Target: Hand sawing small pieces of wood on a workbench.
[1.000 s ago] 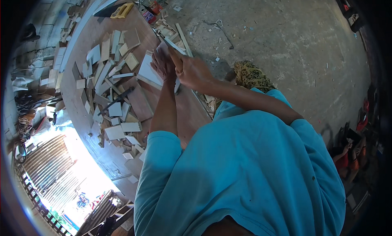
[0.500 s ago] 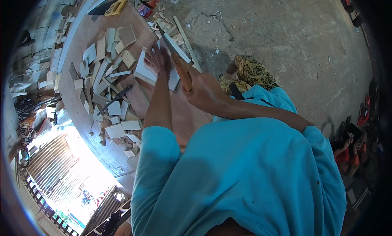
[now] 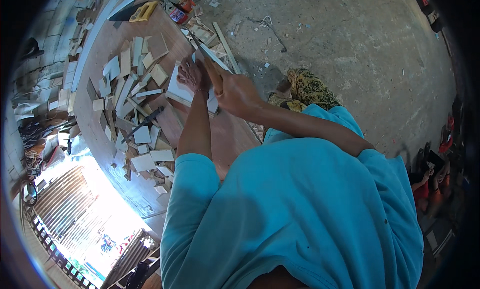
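Note:
A white board with pale wood edges lies on the brown plywood tabletop. Pressed down on it is my left hand, its fingers bent over the board and holding it. My right hand is closed round the wooden handle of a hand saw. The saw's dark blade points away from me, just right of my left hand and along the board's right side. Where the blade meets the board is hidden by my hands and the handle.
Many wood offcuts are heaped to the left, with a dark clamp-like bar on them. Another saw with a yellow handle lies at the far end. A long wood strip and scraps are beyond the right edge. Concrete floor extends right.
My right hand and the saw have moved forward and slightly left, away from my body. My left hand stays on the board, its fingers drawn in more.

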`<action>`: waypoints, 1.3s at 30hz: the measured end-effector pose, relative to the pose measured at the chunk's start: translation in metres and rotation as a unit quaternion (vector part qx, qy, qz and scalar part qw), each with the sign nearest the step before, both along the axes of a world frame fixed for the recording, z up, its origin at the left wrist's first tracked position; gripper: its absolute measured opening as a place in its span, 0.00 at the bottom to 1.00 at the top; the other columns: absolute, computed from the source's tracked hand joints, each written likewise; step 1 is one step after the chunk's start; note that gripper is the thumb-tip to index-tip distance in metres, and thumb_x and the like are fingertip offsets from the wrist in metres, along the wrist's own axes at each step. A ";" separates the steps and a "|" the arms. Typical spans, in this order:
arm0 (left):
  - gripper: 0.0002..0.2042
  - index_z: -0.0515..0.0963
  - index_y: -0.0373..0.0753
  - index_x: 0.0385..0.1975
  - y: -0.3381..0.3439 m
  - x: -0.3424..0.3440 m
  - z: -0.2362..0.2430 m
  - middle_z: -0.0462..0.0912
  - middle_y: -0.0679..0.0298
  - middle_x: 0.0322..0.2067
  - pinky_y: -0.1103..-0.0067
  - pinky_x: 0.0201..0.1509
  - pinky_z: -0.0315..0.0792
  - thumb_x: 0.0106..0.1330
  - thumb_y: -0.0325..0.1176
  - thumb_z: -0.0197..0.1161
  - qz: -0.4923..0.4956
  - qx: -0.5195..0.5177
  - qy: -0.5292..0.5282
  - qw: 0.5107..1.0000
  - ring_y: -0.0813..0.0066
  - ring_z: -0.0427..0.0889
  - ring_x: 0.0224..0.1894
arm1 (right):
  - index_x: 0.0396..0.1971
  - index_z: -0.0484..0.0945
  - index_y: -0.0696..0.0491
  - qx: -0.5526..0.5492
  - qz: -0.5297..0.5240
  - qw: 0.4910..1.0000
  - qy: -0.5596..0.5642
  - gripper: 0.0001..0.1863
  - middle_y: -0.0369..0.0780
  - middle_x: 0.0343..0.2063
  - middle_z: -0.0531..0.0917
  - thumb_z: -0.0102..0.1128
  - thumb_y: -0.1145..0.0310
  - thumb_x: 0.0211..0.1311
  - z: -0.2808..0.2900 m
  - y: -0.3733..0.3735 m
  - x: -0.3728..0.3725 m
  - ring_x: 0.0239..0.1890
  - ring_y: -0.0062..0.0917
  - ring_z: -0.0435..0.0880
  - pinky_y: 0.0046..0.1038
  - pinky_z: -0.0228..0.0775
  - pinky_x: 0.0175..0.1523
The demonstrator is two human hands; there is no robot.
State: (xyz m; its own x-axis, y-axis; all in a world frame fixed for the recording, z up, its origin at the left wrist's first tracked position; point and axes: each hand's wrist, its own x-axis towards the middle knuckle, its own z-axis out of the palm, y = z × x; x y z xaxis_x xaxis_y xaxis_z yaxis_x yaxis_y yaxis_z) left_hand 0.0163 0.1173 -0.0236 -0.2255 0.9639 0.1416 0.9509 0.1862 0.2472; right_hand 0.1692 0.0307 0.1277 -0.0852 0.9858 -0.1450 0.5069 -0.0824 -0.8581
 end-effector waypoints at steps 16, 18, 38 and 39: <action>0.16 0.69 0.50 0.48 0.001 0.001 -0.004 0.64 0.68 0.51 0.60 0.57 0.47 0.59 0.40 0.49 -0.024 0.009 -0.019 0.999 0.64 0.58 0.57 | 0.30 0.72 0.62 0.054 -0.012 0.998 -0.032 0.12 0.52 0.19 0.77 0.56 0.69 0.50 -0.012 0.008 0.004 0.23 0.48 0.77 0.40 0.68 0.27; 0.16 0.69 0.49 0.47 0.000 0.001 -0.002 0.65 0.67 0.51 0.60 0.56 0.48 0.58 0.39 0.50 -0.020 0.016 -0.015 1.000 0.65 0.58 0.56 | 0.30 0.72 0.62 0.031 -0.009 0.999 -0.002 0.12 0.52 0.19 0.77 0.57 0.67 0.50 0.007 0.003 0.011 0.25 0.48 0.77 0.40 0.69 0.29; 0.12 0.76 0.48 0.39 0.025 -0.007 -0.004 0.79 0.58 0.30 0.62 0.56 0.54 0.59 0.39 0.48 -0.015 0.064 -0.011 0.998 0.62 0.77 0.39 | 0.22 0.75 0.62 0.058 0.011 0.998 -0.020 0.18 0.44 0.11 0.73 0.64 0.59 0.49 0.009 -0.014 0.024 0.13 0.25 0.70 0.30 0.62 0.21; 0.12 0.76 0.48 0.39 0.025 -0.008 -0.001 0.79 0.58 0.30 0.62 0.56 0.54 0.59 0.39 0.48 0.001 0.065 -0.018 0.998 0.62 0.77 0.39 | 0.23 0.75 0.62 0.044 0.003 0.999 -0.031 0.18 0.43 0.11 0.72 0.63 0.60 0.51 0.009 -0.014 0.023 0.13 0.23 0.69 0.29 0.61 0.21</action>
